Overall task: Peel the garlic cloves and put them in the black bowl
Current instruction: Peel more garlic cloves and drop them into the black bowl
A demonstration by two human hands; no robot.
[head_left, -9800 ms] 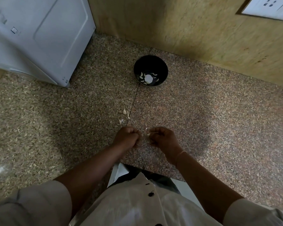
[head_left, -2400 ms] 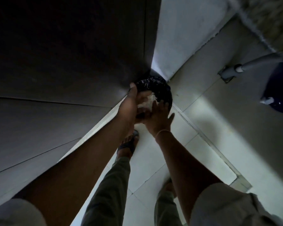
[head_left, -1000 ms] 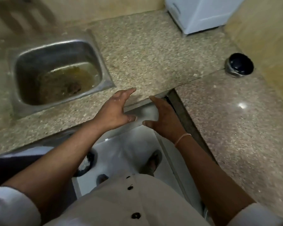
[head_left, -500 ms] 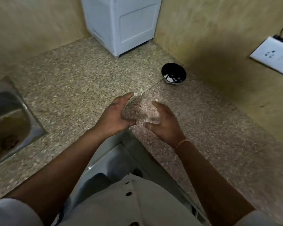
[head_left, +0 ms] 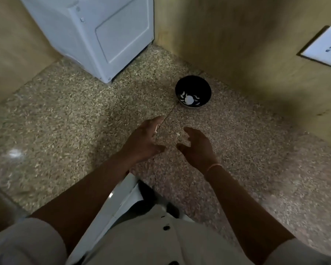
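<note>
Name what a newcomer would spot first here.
Two open hands, the left hand and the right hand, hover mid-frame over the speckled stone counter. Beyond them a black bowl sits near the wall, with white shapes at its bottom. A white appliance fills the far-left corner, and a small pale scrap lies between the hands.

Table (head_left: 65, 131): speckled stone, beige-brown grain, polished, with one bright glare patch at the left. A thin dark seam (head_left: 170, 111) runs across it. Bowl (head_left: 193, 86): black, glossy, smooth; ceramic or plastic, cannot tell. White box (head_left: 103, 35) at the back: hard, smooth, slight sheen; plastic or painted metal, unclear. Wall (head_left: 237, 44): yellowish, matt, faint wood-like streaks. Socket plate (head_left: 325, 48): white smooth plastic, slightly glossy. Shirt (head_left: 151, 243): pale cloth, matt, soft folds. Buttons (head_left: 166, 227): dark, shiny. Wrist band (head_left: 214, 166): thin, pale, thread-like.
</note>
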